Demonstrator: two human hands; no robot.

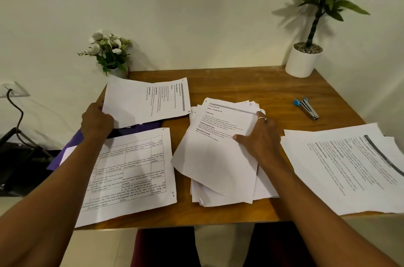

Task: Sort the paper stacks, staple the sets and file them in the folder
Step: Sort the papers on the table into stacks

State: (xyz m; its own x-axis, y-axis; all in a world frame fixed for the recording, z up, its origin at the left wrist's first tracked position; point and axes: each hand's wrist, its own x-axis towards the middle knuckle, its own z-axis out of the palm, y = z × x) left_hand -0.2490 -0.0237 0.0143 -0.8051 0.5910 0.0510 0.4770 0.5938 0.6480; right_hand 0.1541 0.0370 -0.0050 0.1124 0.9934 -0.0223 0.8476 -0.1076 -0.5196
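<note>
A messy central paper stack (218,164) lies on the wooden table (251,85). My right hand (260,135) rests on its right side, thumb and fingers pinching the top sheet's edge. My left hand (97,120) grips the left edge of a printed sheet (146,100) held over the table's far left. Below it lies a sheet with a printed table (129,175), partly covering a purple folder (65,155). Another paper pile (347,168) sits at the right. A blue and grey stapler (306,108) lies at the far right, apart from both hands.
A small vase of white flowers (109,52) stands at the table's back left corner. A potted plant in a white pot (303,59) stands at the back right. A wall socket with a black cable (15,100) is to the left.
</note>
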